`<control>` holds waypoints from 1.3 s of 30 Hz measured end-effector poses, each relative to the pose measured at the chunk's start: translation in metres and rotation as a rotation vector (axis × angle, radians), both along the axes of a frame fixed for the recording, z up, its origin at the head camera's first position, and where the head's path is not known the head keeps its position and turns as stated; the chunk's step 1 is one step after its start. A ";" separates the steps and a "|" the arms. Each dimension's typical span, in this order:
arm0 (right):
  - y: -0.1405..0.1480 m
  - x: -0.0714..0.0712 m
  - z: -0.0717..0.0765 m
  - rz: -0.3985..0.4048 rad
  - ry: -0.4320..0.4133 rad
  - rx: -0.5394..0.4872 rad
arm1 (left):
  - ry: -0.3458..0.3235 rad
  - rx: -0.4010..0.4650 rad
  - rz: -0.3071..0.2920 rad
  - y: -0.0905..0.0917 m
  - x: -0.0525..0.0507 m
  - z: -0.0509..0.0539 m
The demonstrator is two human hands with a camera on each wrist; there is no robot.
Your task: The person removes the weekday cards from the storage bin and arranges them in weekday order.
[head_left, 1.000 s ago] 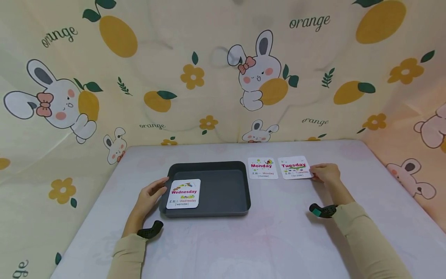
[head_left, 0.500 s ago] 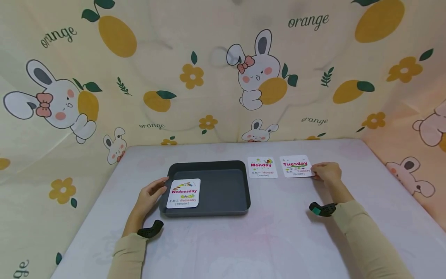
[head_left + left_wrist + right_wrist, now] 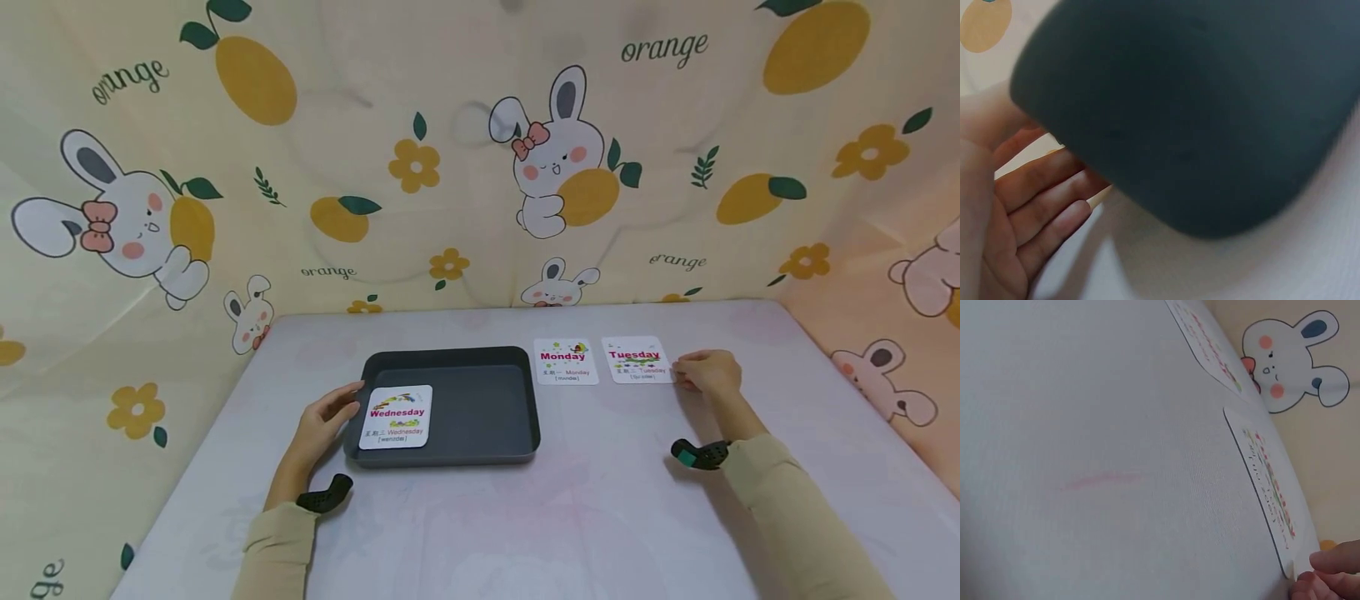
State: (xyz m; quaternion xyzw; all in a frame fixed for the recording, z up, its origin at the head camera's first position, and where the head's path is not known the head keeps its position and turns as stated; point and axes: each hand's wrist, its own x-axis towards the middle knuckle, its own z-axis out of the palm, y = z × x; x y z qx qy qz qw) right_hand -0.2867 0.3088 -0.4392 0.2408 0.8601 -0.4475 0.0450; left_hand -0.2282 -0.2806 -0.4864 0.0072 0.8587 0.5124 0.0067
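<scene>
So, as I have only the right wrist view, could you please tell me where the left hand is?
Observer: The left hand is at the left rim of the tray.
Operator: Thank you; is there anything in that tray?
Observer: Yes, the Wednesday card lies face up at its left end.
Operator: And what does the card at the right hand say? The print is too slanted for me to read.
Observer: It is the Tuesday card, by its red heading in the head view.
</scene>
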 end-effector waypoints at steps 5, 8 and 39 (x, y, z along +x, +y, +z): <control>0.002 0.005 0.003 0.030 0.005 -0.011 | 0.004 -0.011 0.005 0.000 0.000 0.000; 0.001 0.008 0.003 0.048 -0.003 -0.038 | 0.005 -0.009 0.007 0.001 0.000 0.000; -0.088 0.048 0.019 0.359 0.053 -0.311 | 0.009 -0.013 0.006 0.001 -0.001 -0.002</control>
